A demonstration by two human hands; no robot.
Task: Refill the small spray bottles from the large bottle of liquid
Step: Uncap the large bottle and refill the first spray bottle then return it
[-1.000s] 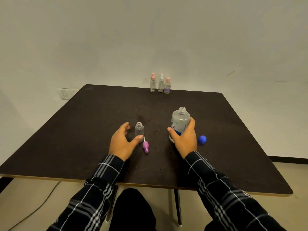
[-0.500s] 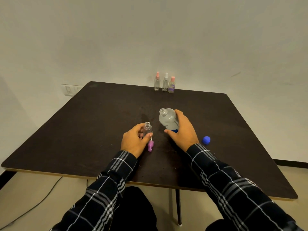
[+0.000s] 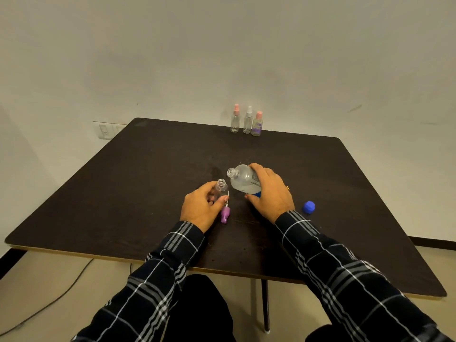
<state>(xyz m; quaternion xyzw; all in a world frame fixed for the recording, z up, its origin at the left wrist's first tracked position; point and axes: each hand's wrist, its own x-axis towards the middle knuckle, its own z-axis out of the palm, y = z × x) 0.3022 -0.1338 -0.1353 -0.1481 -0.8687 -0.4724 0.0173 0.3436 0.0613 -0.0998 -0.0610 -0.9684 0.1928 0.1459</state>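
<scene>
My left hand (image 3: pixel 201 208) grips a small clear spray bottle (image 3: pixel 221 188) that stands upright and uncapped on the dark table (image 3: pixel 123 183). Its purple spray head (image 3: pixel 225 214) lies on the table just right of that hand. My right hand (image 3: pixel 270 191) holds the large clear bottle (image 3: pixel 243 180) with a blue-and-white label. That bottle is uncapped and tilted left, its open mouth just above and right of the small bottle's neck. No liquid stream is visible.
A blue cap (image 3: pixel 308 207) lies on the table right of my right hand. Three capped small spray bottles (image 3: pixel 246 120) stand in a row at the table's far edge by the wall. A wall socket (image 3: pixel 106 130) sits left of the table.
My right hand lifted the large bottle off the table, carried it left and tilted its mouth toward the small bottle. My left hand closed round the small bottle.
</scene>
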